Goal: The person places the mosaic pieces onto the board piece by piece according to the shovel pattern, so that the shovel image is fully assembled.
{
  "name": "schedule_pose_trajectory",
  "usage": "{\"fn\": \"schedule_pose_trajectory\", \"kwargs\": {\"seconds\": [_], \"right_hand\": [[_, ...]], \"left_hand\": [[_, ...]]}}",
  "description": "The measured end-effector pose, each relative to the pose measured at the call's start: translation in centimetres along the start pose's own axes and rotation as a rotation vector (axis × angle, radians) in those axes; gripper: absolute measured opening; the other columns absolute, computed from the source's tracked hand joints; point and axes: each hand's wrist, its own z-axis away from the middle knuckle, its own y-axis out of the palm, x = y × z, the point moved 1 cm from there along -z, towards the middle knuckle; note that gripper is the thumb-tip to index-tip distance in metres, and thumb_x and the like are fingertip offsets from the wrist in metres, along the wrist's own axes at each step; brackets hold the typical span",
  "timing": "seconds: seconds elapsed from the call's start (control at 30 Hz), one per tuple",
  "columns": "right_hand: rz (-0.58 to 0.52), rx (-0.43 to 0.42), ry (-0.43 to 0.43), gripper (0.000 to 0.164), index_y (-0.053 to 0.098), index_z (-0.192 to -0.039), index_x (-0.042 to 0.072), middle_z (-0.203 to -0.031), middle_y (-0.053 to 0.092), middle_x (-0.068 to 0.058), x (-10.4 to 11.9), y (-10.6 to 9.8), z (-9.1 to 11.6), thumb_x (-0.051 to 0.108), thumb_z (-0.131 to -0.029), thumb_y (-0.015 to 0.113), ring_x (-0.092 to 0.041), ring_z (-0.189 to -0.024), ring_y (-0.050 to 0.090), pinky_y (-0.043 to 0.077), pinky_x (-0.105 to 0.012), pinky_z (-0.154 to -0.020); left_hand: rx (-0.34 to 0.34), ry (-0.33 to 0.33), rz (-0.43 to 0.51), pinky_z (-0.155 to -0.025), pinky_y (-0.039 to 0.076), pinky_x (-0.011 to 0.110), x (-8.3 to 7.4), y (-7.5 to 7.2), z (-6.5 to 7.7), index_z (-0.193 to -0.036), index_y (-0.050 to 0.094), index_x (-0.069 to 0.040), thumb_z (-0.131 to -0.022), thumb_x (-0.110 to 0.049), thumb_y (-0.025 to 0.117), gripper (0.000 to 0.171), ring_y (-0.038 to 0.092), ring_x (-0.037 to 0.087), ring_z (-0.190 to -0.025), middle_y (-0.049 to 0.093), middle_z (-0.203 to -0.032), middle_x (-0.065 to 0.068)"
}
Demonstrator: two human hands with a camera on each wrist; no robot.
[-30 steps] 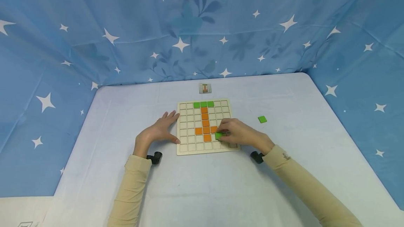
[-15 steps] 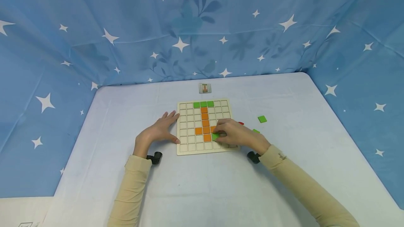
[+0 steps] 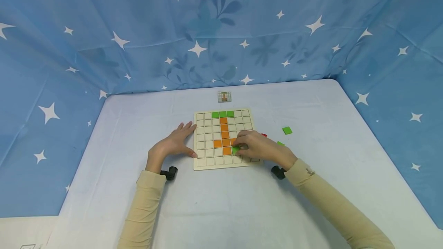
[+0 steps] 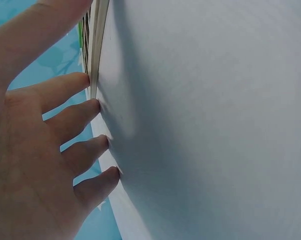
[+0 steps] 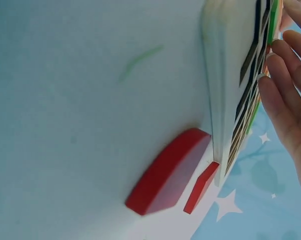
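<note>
A pale wooden grid board (image 3: 210, 161) lies on the white table. Orange tiles (image 3: 225, 135) form a column with a short crossbar low down, and three green tiles (image 3: 223, 114) make a row at the column's top. My right hand (image 3: 257, 147) reaches over the board's right half, thumb and fingertips pinching a green tile (image 3: 235, 150) at the cell just right of the lowest orange tile. Along the board's left edge my left hand (image 3: 174, 142) rests with thumb and fingers spread. In the left wrist view its fingertips (image 4: 103, 142) come down at the table beside the board.
Behind the board lies a small pattern card (image 3: 224, 97). To the right are a loose green tile (image 3: 287, 130) and another green tile (image 3: 280, 143), partly covered by my hand. Two red pieces (image 5: 168, 172) sit beside the board's edge. A blue star-patterned curtain (image 3: 221, 30) encloses the table.
My right hand has shifted slightly left with the green tile, which now lines up with a cell. A red edge and another green tile have come into sight behind it. My left hand stays put.
</note>
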Motion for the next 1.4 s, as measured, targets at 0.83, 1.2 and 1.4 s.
{"fn": "schedule_pose_trajectory", "kwargs": {"seconds": [0.83,1.2,1.4], "right_hand": [[-0.042,-0.146,0.171,0.020,0.078,-0.111,0.005,-0.106,0.075,-0.004,-3.0,-3.6,5.1,0.006,-0.091,0.076,-0.018,-0.090,0.065,0.060,-0.041,-0.077],[0.007,-0.198,0.229,0.021,0.078,-0.110,0.002,-0.097,0.072,-0.005,-5.1,-4.4,7.4,0.001,-0.088,0.076,-0.020,-0.088,0.066,0.060,-0.043,-0.078],[0.002,-0.181,0.253,0.022,0.077,-0.110,0.001,-0.097,0.072,-0.004,-5.7,-4.3,8.0,0.003,-0.088,0.078,-0.020,-0.087,0.066,0.060,-0.042,-0.078]], "left_hand": [[0.001,0.006,-0.018,-0.128,0.006,0.064,0.2,-0.1,0.0,-0.166,0.018,-0.009,-0.080,-0.029,0.089,0.113,-0.005,0.040,-0.160,0.005,-0.174,0.013],[-0.006,0.005,-0.012,-0.127,0.005,0.065,0.3,0.1,-0.1,-0.166,0.018,-0.011,-0.078,-0.032,0.090,0.116,-0.007,0.038,-0.160,0.005,-0.174,0.010],[-0.008,-0.010,-0.008,-0.128,0.005,0.064,0.9,0.3,-0.6,-0.166,0.018,-0.015,-0.077,-0.033,0.091,0.117,-0.007,0.034,-0.161,0.004,-0.175,0.006]]}}
